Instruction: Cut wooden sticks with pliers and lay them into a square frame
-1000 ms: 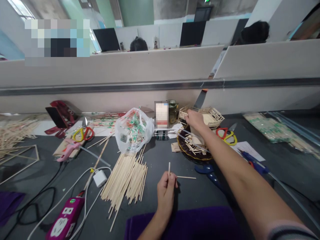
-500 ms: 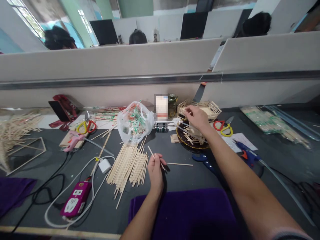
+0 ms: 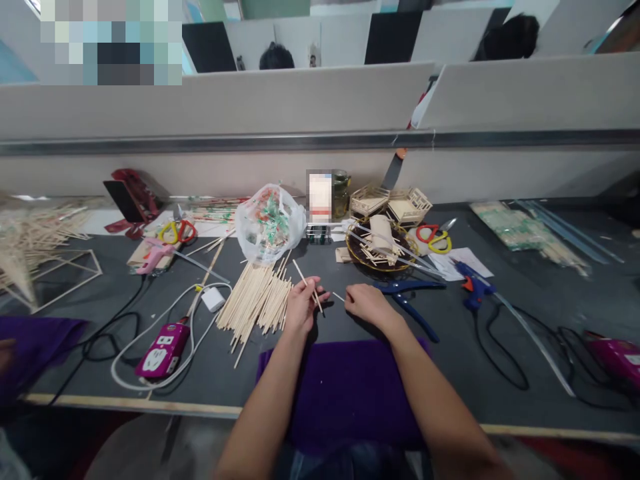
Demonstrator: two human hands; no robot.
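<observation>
Grey partition boards (image 3: pixel 225 103) close the far side of a dark table (image 3: pixel 215 373), and behind them some heads and dark screens are seen. From the head view, the left hand (image 3: pixel 301 305) is at the middle of the table and grips a thin wooden stick (image 3: pixel 300 273) between thumb and fingers; this stick is tilted, its upper end leaning to the left. Just to the right, the right hand (image 3: pixel 369 303) rests low with its fingers curled, at the end of a second stick (image 3: pixel 339 296); I cannot tell whether the fingers pinch it. Near both forearms lies a purple cloth (image 3: pixel 355 380). On the left of the left hand, a bundle of sticks (image 3: pixel 255 297) is spread loosely, and at its far end stands a white plastic bag (image 3: pixel 270 227). Beyond the right hand is a dark basket (image 3: pixel 353 258) with short pieces in it, and just beside this hand lie blue pliers (image 3: pixel 400 287). Farther right there is a blue glue gun (image 3: pixel 476 288); on the left side, a pink glue gun (image 3: pixel 151 257) and a magenta power strip (image 3: pixel 163 350).
</observation>
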